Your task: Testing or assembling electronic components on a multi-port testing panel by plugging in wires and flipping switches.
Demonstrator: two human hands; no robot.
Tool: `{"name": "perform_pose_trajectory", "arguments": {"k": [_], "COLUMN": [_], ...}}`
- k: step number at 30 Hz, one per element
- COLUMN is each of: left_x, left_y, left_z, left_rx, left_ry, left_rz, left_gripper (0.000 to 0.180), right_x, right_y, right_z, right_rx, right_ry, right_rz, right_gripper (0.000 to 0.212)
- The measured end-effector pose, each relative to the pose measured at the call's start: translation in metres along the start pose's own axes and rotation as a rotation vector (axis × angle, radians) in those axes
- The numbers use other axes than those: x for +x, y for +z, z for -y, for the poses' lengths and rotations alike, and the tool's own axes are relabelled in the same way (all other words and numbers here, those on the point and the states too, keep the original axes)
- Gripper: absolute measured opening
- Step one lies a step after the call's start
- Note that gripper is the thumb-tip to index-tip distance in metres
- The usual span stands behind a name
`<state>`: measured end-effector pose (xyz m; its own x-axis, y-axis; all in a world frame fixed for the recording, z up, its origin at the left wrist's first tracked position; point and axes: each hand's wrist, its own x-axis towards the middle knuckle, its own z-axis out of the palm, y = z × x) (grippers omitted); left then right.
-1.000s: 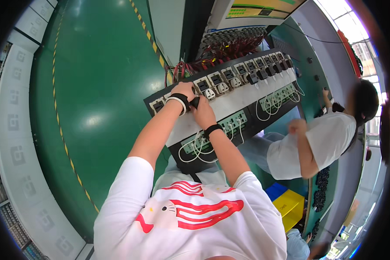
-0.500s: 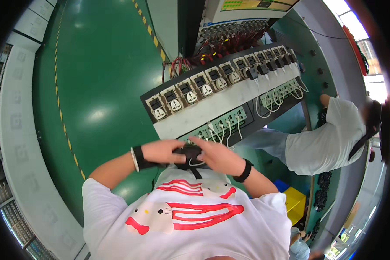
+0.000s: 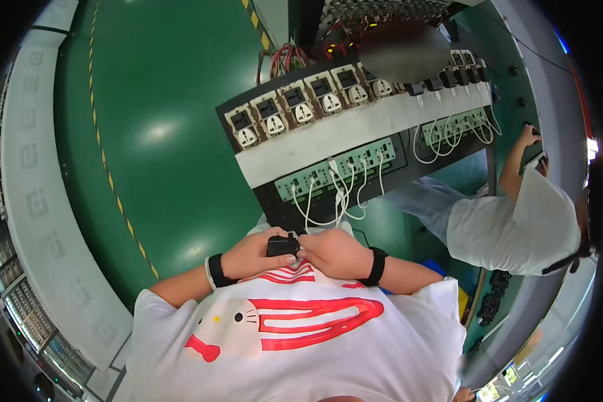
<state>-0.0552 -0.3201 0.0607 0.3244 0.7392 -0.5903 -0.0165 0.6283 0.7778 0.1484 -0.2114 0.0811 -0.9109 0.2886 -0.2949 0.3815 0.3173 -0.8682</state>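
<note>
In front of my shirt, my left hand (image 3: pixel 253 254) is wrapped round a small black power adapter (image 3: pixel 282 246), its thumb along the near side. My right hand (image 3: pixel 340 254) is closed against the adapter's right end; whatever its fingers pinch there is hidden. Just beyond my hands is the black front edge of a test bench. On it lies a green circuit board (image 3: pixel 362 161) with white cables (image 3: pixel 340 199) plugged in, and some hang down towards my right hand.
Behind a white strip (image 3: pixel 261 167) stands a row of sockets (image 3: pixel 303 112), with black adapters (image 3: pixel 448 78) plugged in at the right. A person in a white shirt (image 3: pixel 496 228) works at a bench on the right. Yellow-black tape (image 3: pixel 124 213) marks the green floor.
My hands have drawn down towards my shirt, and my spread fingers have closed round the adapter. More of the green board shows. The person on the right has an arm stretched forward.
</note>
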Motion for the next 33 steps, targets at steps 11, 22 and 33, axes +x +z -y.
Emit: {"name": "perform_pose_trajectory", "arguments": {"k": [11, 22, 33], "left_x": [-0.017, 0.005, 0.049], "left_y": [-0.003, -0.043, 0.069], "left_z": [0.042, 0.037, 0.088], "left_rx": [-0.380, -0.179, -0.639], "left_ry": [-0.058, 0.101, -0.265], "left_rz": [-0.331, -0.387, 0.076], "left_gripper": [0.027, 0.036, 0.042], "right_x": [-0.008, 0.046, -0.067], "right_y": [0.000, 0.001, 0.105], "right_z": [-0.028, -0.042, -0.042], "right_rx": [0.090, -0.333, 0.357], "right_ry": [-0.035, 0.277, 0.045], "right_rz": [-0.080, -0.944, -0.462], "right_gripper": [0.011, 0.064, 0.085]}}
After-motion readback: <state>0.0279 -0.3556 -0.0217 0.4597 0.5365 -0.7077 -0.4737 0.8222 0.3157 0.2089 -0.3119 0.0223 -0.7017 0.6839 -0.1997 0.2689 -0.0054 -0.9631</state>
